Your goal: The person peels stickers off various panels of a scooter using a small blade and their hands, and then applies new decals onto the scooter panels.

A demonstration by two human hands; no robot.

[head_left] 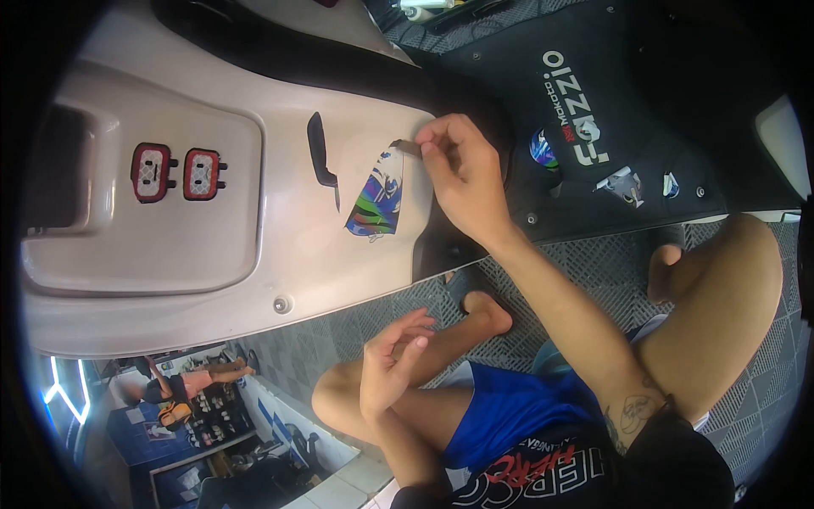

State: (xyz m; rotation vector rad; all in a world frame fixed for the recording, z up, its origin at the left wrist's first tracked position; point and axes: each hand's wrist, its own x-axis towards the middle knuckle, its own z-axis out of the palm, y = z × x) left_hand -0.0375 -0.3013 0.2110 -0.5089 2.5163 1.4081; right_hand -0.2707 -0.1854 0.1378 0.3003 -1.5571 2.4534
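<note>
Pale body panel [339, 280], with multicoloured decal [378, 199] — right hand [462, 174] pinches a small dark piece [408, 148] at its tip; left hand [394, 360] open, fingers loosely parted — above the floor [339, 327].

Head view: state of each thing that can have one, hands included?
Right hand: pinching dark strip
Left hand: empty, loosely open
Patterned piece: on pale panel, looks flat
Two red-rimmed plates: side by side, upright or flat unclear
Silvery scrap: crumpled, on black mat
</note>
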